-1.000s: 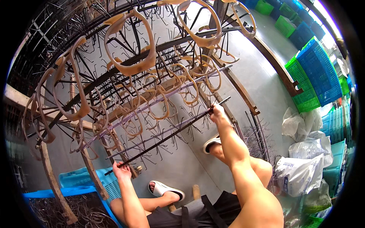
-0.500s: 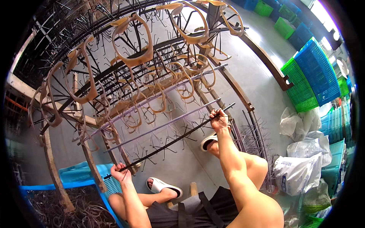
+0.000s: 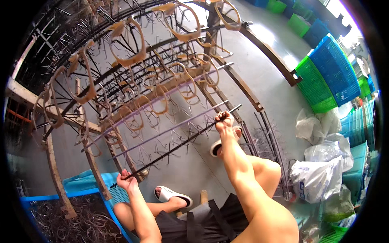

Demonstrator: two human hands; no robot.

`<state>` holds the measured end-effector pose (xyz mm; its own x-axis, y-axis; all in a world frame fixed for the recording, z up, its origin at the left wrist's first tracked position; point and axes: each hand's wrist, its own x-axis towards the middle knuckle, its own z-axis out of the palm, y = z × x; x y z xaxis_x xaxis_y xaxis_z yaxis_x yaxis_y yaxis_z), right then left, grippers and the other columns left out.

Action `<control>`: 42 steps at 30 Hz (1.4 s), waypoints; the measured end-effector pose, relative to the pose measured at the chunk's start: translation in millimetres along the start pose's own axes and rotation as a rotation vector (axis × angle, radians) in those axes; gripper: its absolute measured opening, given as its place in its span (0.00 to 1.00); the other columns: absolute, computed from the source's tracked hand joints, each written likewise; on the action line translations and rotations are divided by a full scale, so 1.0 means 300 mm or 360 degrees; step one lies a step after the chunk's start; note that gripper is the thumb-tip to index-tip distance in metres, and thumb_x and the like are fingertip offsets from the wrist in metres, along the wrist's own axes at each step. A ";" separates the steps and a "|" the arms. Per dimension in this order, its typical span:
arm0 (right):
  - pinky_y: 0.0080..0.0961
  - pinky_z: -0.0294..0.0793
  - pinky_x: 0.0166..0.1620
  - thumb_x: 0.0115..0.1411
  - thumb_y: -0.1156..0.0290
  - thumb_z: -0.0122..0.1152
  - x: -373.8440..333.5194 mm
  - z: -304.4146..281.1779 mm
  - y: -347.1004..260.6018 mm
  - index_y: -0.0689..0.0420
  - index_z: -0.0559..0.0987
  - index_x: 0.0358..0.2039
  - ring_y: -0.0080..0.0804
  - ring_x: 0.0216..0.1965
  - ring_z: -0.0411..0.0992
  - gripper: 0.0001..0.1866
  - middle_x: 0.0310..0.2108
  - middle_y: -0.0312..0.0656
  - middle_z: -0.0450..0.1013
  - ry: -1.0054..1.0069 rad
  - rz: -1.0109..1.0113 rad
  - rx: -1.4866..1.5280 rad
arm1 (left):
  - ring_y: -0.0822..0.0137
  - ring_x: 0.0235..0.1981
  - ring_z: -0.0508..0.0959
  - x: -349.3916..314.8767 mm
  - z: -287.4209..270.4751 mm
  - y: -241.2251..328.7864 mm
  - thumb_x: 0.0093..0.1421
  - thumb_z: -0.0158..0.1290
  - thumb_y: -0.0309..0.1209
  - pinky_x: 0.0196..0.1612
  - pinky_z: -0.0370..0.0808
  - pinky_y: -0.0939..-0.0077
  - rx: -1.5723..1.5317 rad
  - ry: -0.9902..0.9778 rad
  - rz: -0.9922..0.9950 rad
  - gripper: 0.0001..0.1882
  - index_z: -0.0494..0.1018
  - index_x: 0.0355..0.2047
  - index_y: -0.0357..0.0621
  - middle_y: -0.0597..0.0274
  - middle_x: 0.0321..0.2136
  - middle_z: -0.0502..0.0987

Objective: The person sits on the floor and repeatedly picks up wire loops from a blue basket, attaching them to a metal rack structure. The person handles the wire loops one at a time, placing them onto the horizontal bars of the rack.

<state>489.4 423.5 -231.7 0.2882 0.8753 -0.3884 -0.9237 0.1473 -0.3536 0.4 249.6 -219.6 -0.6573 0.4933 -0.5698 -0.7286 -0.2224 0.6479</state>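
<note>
Fingers (image 3: 124,174) of the left hand (image 3: 130,184) close around a dark rod (image 3: 176,148) near its lower-left end in the head view; the right hand (image 3: 225,122) grips it near the upper-right end. Thin prongs line the rod, which slants above the floor (image 3: 210,170) beside a purple rod (image 3: 174,128). Light brown glasses frames (image 3: 187,37) hang beyond. Left of the left hand stands a blue-rimmed basket (image 3: 36,198).

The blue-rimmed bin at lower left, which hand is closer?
Left. The left hand holds the black rod up and right of the bin; the right hand is farther off in that direction.
</note>
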 end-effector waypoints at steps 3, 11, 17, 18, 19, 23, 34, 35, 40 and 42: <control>0.25 0.57 0.23 0.55 0.68 0.46 -0.094 0.152 0.059 0.56 0.67 0.18 0.31 0.20 0.59 0.11 0.20 0.42 0.63 0.0138 0.0178 -0.0033 | 0.67 0.26 0.76 -0.021 -0.002 0.034 0.52 0.50 0.32 0.34 0.69 0.72 -0.0110 0.0110 0.0021 0.12 0.64 0.14 0.50 0.63 0.20 0.76; 0.27 0.60 0.28 0.54 0.71 0.49 -0.195 0.097 -0.027 0.60 0.70 0.21 0.34 0.22 0.60 0.07 0.26 0.47 0.67 -0.0137 0.0230 0.0233 | 0.65 0.25 0.77 -0.020 -0.092 0.100 0.54 0.48 0.32 0.38 0.75 0.72 -0.0146 0.0032 0.0002 0.18 0.58 0.08 0.52 0.66 0.16 0.72; 0.28 0.59 0.29 0.53 0.69 0.50 -0.202 0.034 -0.031 0.61 0.66 0.19 0.36 0.24 0.58 0.11 0.23 0.46 0.62 -0.0091 0.0242 0.0318 | 0.64 0.35 0.76 -0.140 -0.047 0.152 0.53 0.50 0.30 0.41 0.74 0.67 -0.0365 -0.0199 -0.0094 0.14 0.62 0.11 0.48 0.64 0.18 0.73; 0.28 0.60 0.29 0.56 0.69 0.49 -0.183 0.009 -0.060 0.60 0.67 0.19 0.35 0.23 0.59 0.11 0.21 0.44 0.63 -0.0023 0.0132 0.0081 | 0.63 0.35 0.77 -0.130 -0.037 0.144 0.54 0.50 0.30 0.42 0.72 0.68 -0.0210 -0.0122 -0.0175 0.15 0.62 0.12 0.48 0.64 0.18 0.73; 0.29 0.62 0.28 0.58 0.67 0.48 -0.179 -0.010 -0.083 0.57 0.68 0.19 0.34 0.23 0.61 0.12 0.20 0.42 0.65 0.0113 0.0088 -0.0018 | 0.62 0.35 0.77 -0.132 -0.032 0.156 0.54 0.50 0.31 0.41 0.72 0.69 -0.0162 -0.0141 -0.0201 0.15 0.62 0.12 0.48 0.64 0.19 0.74; 0.27 0.63 0.28 0.63 0.64 0.45 -0.403 0.174 -0.145 0.56 0.69 0.22 0.32 0.24 0.63 0.14 0.20 0.39 0.66 0.0054 -0.0035 -0.0007 | 0.64 0.30 0.76 -0.137 -0.142 0.192 0.57 0.49 0.32 0.37 0.70 0.73 -0.0089 -0.0303 -0.0198 0.13 0.65 0.15 0.50 0.64 0.18 0.74; 0.22 0.58 0.22 0.58 0.75 0.51 -0.211 0.368 -0.331 0.54 0.64 0.20 0.25 0.19 0.57 0.10 0.19 0.35 0.60 -0.0108 -0.0057 -0.0501 | 0.64 0.30 0.75 -0.433 -0.106 0.102 0.57 0.50 0.36 0.41 0.69 0.67 -0.0088 -0.0449 0.0063 0.12 0.68 0.18 0.50 0.63 0.21 0.75; 0.21 0.56 0.21 0.57 0.77 0.51 -0.205 0.342 -0.351 0.52 0.63 0.19 0.24 0.19 0.54 0.12 0.17 0.32 0.57 -0.0172 -0.0074 -0.0445 | 0.63 0.28 0.75 -0.452 -0.117 0.092 0.57 0.50 0.35 0.40 0.70 0.65 -0.0167 -0.0306 0.0022 0.10 0.70 0.20 0.48 0.61 0.22 0.76; 0.21 0.57 0.23 0.57 0.77 0.51 -0.042 0.101 -0.594 0.55 0.66 0.19 0.27 0.22 0.57 0.10 0.18 0.35 0.59 -0.0304 0.0068 -0.0239 | 0.63 0.28 0.75 -0.558 0.112 0.192 0.60 0.49 0.38 0.39 0.71 0.68 -0.0224 -0.0481 -0.0177 0.14 0.68 0.20 0.46 0.59 0.21 0.75; 0.24 0.68 0.28 0.61 0.73 0.48 -0.096 0.146 -0.410 0.62 0.68 0.24 0.33 0.25 0.64 0.09 0.23 0.43 0.65 -0.0234 -0.0013 -0.0323 | 0.66 0.27 0.74 -0.475 0.068 0.255 0.60 0.49 0.40 0.38 0.70 0.70 -0.0247 -0.0441 -0.0072 0.16 0.65 0.18 0.48 0.61 0.20 0.73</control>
<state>583.6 400.3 -139.7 0.2416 0.9343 -0.2620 -0.8478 0.0719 -0.5254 42.2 179.5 -78.7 -0.5618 0.7109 -0.4231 -0.7904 -0.3102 0.5283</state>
